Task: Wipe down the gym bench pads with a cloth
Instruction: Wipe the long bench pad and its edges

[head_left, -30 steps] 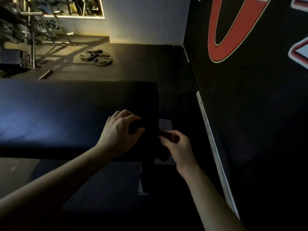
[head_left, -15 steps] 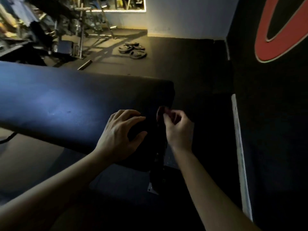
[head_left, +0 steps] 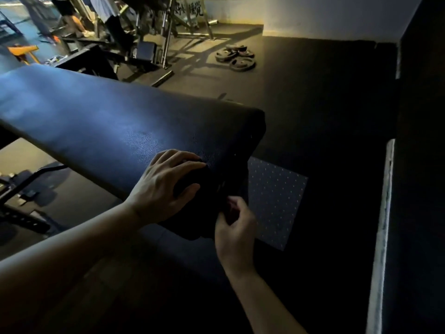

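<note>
A long black bench pad runs from the left edge to the middle of the view. Its near right end is draped with a dark cloth, hard to make out in the dim light. My left hand lies on top of the pad's end with fingers curled round a bunched part of the cloth. My right hand is just below the pad's end corner, its fingertips pinching the hanging edge of the cloth.
A dotted floor plate lies under the pad's end. A dark wall with a pale baseboard stands close on the right. Weight plates lie on the floor behind, and racks with another person's legs stand at the back left.
My right hand has dropped from the pad's end edge to below its corner, still on the cloth. My left hand stays on the bunched cloth. The camera has swung to the left.
</note>
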`<control>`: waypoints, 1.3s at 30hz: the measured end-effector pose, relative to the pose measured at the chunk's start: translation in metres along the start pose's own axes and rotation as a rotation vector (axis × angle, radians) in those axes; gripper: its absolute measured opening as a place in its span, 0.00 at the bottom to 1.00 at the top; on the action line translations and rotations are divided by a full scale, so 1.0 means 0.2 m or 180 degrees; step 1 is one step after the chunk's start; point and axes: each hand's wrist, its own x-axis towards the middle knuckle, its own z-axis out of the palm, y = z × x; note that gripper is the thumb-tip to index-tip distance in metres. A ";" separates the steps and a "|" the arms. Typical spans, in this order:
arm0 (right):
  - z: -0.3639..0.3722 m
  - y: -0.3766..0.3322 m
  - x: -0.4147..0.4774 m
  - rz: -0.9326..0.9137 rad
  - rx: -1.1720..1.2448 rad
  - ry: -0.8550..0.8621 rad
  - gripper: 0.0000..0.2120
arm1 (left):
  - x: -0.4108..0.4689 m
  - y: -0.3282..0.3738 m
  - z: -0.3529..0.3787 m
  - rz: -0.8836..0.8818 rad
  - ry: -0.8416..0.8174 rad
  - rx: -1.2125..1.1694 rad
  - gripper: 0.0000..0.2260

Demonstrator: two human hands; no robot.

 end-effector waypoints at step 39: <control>-0.01 0.02 0.01 -0.0524 -0.0073 -0.0227 0.10 | -0.01 0.00 -0.01 -0.0115 -0.0092 -0.0068 0.21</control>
